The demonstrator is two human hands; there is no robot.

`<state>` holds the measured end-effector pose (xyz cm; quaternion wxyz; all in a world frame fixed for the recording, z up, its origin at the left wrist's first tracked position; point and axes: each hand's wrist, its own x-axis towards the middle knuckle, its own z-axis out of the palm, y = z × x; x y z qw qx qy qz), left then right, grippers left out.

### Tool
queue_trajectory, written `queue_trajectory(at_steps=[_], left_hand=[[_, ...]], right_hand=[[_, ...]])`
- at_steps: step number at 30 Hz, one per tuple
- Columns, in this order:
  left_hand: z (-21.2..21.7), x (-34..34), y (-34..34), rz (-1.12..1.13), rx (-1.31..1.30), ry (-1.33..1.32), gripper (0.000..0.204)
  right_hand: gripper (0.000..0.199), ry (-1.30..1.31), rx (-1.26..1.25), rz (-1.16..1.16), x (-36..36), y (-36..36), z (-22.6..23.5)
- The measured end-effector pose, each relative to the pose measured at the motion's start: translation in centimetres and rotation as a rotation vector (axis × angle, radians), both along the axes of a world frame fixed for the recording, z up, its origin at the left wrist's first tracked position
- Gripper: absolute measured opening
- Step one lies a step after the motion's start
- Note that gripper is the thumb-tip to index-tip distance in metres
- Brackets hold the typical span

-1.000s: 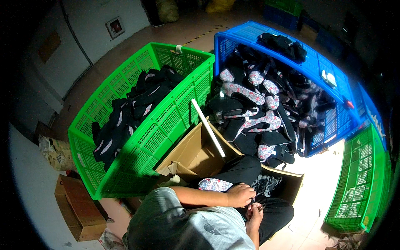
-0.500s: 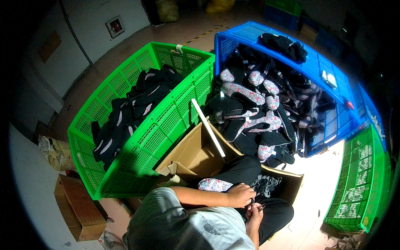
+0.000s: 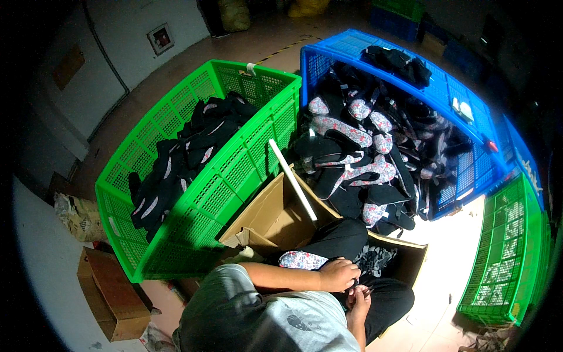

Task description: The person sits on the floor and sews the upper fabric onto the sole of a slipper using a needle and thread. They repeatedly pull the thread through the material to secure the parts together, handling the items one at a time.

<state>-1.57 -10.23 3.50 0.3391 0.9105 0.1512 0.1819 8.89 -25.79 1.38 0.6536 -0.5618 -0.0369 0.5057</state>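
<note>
A black fabric slipper with a floral-patterned sole [image 3: 302, 260] lies over my lap, its patterned end sticking out beyond my left forearm. My left hand [image 3: 339, 276] is closed on its dark part, which is mostly hidden under the fingers. Just below, my right hand [image 3: 359, 302] has its fingers pinched together close to the left fingertips. A small dark thing shows at the right fingers, too small to make out. Both hands rest above my crossed legs in black trousers.
Black slippers fill part of a green crate [image 3: 234, 176] at left. A tipped blue crate [image 3: 463, 100] spills floral-soled slippers [image 3: 381, 170]. Ahead stands an open cardboard box [image 3: 267, 214] with a white bar [image 3: 293, 180] across it. Another green crate [image 3: 495, 258] stands right; dark scraps [image 3: 375, 260] lie beside my knee.
The right fingers have shifted very slightly near the left fingertips. The slipper and the crates stay in place.
</note>
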Motion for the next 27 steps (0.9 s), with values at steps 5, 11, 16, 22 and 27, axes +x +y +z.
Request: queue_trajectory(at_steps=[5,11,16,22,27], left_hand=[[0.2,0.1,0.3,-0.010,0.021,0.021,0.024],[0.3,0.9,0.6,0.078,0.014,-0.111,0.012],[1.5,1.4,0.5,0.061,-0.025,-0.024,0.009],[1.6,1.7,0.2,0.043,-0.011,-0.041,0.011],[1.6,1.9,0.5,0.037,-0.003,-0.041,0.012]], right_hand=[[0.006,-0.034,0.005,0.015,-0.1,0.3,0.0],[0.016,-0.123,-0.016,0.092,0.3,0.6,1.7],[0.023,-0.185,0.099,0.109,0.8,-1.3,-0.5],[0.030,-0.259,0.067,0.130,0.9,-1.8,-0.1],[0.020,-0.190,0.075,0.102,0.9,-1.9,-0.7]])
